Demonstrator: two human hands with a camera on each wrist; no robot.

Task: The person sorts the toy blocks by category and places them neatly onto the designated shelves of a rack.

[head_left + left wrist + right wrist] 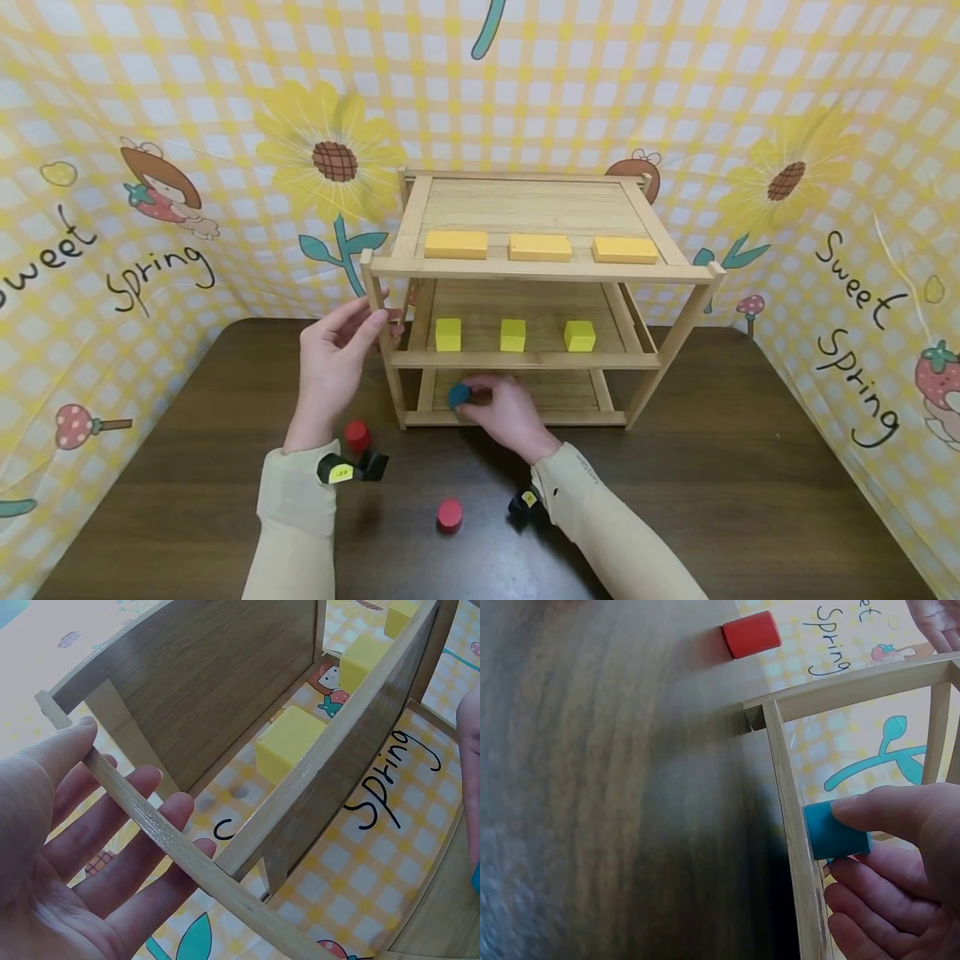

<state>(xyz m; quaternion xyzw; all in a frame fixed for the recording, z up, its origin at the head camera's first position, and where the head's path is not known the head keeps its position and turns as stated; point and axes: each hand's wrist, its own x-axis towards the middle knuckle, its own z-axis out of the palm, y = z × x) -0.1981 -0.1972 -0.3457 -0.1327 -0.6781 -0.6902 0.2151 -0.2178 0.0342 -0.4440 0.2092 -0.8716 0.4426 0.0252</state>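
A three-tier wooden shelf [525, 360] stands on the table. Its left front post [142, 817] is held by my left hand [337, 350], thumb on the near side and fingers behind. Between the thumb and fingers of my right hand [510, 412] is a blue cylinder block [836, 829], at the left front of the bottom tier. Whether the block touches the tier is hard to tell. On the middle tier sit three yellow cubes [513, 335], spaced in a row. Three orange-yellow rectangular blocks [540, 247] line the front of the top tier.
One red cylinder block [357, 436] stands on the dark wooden table [735, 483], beside my left wrist. Another red cylinder block [450, 516] is nearer the front. A yellow checked cloth [525, 92] hangs behind the shelf and along both sides.
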